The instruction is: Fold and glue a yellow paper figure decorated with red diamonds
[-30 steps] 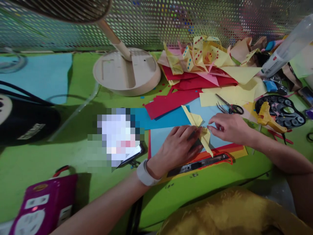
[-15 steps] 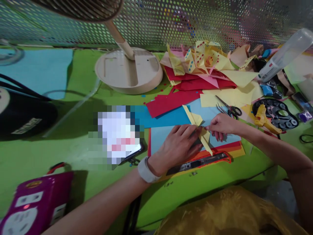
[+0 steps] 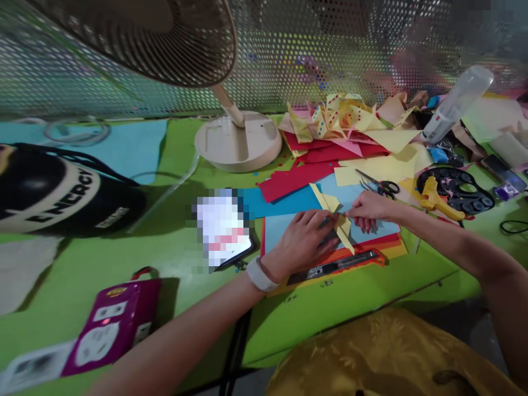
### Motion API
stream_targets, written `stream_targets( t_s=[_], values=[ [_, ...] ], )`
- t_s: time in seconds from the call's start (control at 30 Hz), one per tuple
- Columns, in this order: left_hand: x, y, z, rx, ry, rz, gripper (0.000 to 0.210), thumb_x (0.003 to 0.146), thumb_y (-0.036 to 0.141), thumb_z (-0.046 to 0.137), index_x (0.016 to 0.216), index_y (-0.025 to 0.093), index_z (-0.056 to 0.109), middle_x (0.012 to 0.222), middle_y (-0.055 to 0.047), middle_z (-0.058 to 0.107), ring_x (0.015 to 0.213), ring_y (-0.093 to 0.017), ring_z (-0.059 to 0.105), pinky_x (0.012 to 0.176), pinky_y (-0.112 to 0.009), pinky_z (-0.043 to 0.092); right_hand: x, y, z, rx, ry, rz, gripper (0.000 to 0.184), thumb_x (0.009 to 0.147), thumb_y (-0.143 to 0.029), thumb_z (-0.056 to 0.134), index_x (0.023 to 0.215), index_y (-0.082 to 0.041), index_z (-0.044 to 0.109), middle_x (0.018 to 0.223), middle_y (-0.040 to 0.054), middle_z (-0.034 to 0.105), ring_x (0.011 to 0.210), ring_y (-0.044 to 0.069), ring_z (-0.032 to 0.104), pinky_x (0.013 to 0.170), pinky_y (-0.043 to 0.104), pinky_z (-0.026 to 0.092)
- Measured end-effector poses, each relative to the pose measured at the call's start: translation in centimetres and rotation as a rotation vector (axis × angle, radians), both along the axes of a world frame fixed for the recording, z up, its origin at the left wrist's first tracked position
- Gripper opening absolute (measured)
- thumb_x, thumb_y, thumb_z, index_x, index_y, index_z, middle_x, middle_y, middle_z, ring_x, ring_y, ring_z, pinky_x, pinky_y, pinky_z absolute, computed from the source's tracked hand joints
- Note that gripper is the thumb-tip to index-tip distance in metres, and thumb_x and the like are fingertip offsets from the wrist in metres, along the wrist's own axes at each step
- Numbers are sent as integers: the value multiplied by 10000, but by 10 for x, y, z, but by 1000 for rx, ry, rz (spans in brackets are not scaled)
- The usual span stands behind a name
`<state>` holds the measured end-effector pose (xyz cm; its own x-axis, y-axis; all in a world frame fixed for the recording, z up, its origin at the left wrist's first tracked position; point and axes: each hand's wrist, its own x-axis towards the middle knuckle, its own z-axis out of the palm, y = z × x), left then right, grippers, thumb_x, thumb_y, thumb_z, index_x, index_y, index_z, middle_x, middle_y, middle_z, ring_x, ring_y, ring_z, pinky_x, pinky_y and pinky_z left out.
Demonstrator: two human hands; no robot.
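A folded yellow paper piece with pointed ends lies slantwise over a stack of coloured sheets, light blue sheet on top. My left hand, with a white band at the wrist, holds the piece from the left, its fingertips at the narrow middle. From the right, my right hand pinches the same middle between thumb and forefinger, the other fingers curled. The exact contact is partly hidden by the fingers. An orange-edged utility knife rests along the stack's front edge, below both hands.
Scissors, a yellow glue gun and a black palette-shaped tray lie to the right. Behind are a heap of folded paper and a fan base. Leftward are a phone, purple power strip and black ENERGY container.
The camera view has swung left and up, showing more of the fan and the black container. Both hands keep nearly the same hold on the yellow paper piece.
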<state>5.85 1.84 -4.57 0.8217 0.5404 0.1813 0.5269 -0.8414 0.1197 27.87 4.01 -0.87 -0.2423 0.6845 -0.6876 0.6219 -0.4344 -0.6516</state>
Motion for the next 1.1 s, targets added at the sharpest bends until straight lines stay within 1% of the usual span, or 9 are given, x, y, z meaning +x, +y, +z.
stream_targets(
  t_s=[0.1, 0.2, 0.3, 0.37, 0.43, 0.57, 0.83, 0.93, 1.1],
  values=[
    [-1, 2, 1, -21, 31, -3, 381, 969, 394, 489, 1270, 173, 562, 1216, -129, 589, 1063, -291, 553, 864, -439, 471, 0, 0, 2, 6, 12, -7, 385, 892, -229, 574, 516, -149, 561, 405, 15, 609, 329, 84, 554, 342, 155, 383],
    [-3, 4, 7, -57, 53, -19, 413, 968, 409, 478, 1301, 179, 556, 1238, -139, 579, 1077, -298, 548, 863, -454, 482, -1, -1, 2, 26, 15, -12, 365, 864, -223, 598, 509, -151, 553, 408, 18, 612, 325, 85, 550, 339, 155, 382],
    [-3, 6, 16, -88, 29, -47, 485, 965, 483, 440, 1326, 179, 550, 1272, -153, 559, 1113, -306, 536, 900, -467, 472, 0, -2, -1, 54, 26, 14, 347, 862, -209, 588, 522, -154, 549, 406, 12, 609, 332, 86, 559, 350, 152, 394],
    [-1, 7, 20, -66, 6, -50, 554, 974, 539, 379, 1352, 164, 533, 1296, -167, 545, 1137, -312, 522, 935, -473, 450, 0, -2, -4, 71, 37, 29, 343, 863, -214, 587, 528, -159, 542, 407, 9, 609, 341, 91, 571, 361, 154, 408],
    [2, 8, 19, -15, 10, -24, 637, 973, 600, 325, 1373, 142, 515, 1294, -181, 546, 1148, -322, 511, 953, -478, 428, 1, -1, -8, 83, 51, 38, 344, 865, -225, 589, 531, -164, 536, 409, 8, 610, 350, 97, 580, 371, 159, 422],
    [6, 11, 9, 53, 61, 23, 769, 931, 702, 297, 1356, 102, 523, 1236, -185, 576, 1127, -325, 511, 971, -463, 394, 1, -1, -12, 95, 63, 54, 345, 869, -201, 561, 527, -166, 526, 399, 5, 601, 333, 96, 568, 371, 162, 425],
    [7, 12, 2, 57, 54, 34, 697, 953, 655, 329, 1360, 115, 497, 1217, -169, 591, 1117, -300, 537, 937, -416, 407, -1, -6, -11, 127, 48, 48, 319, 854, -178, 552, 536, -165, 529, 401, -7, 593, 327, 97, 558, 366, 171, 426],
    [7, 10, 2, 73, 52, 34, 656, 965, 621, 364, 1366, 115, 480, 1218, -164, 601, 1128, -294, 547, 922, -400, 416, -1, -7, -9, 139, 28, 37, 330, 875, -226, 568, 551, -167, 535, 425, -4, 611, 340, 96, 565, 370, 172, 429],
    [8, 10, 1, 100, 79, 32, 676, 951, 618, 414, 1353, 78, 469, 1232, -185, 599, 1124, -307, 553, 902, -408, 428, 0, -8, -8, 196, 7, 45, 446, 873, -470, 633, 557, -171, 533, 425, -1, 598, 346, 100, 568, 365, 182, 440]
  ],
)
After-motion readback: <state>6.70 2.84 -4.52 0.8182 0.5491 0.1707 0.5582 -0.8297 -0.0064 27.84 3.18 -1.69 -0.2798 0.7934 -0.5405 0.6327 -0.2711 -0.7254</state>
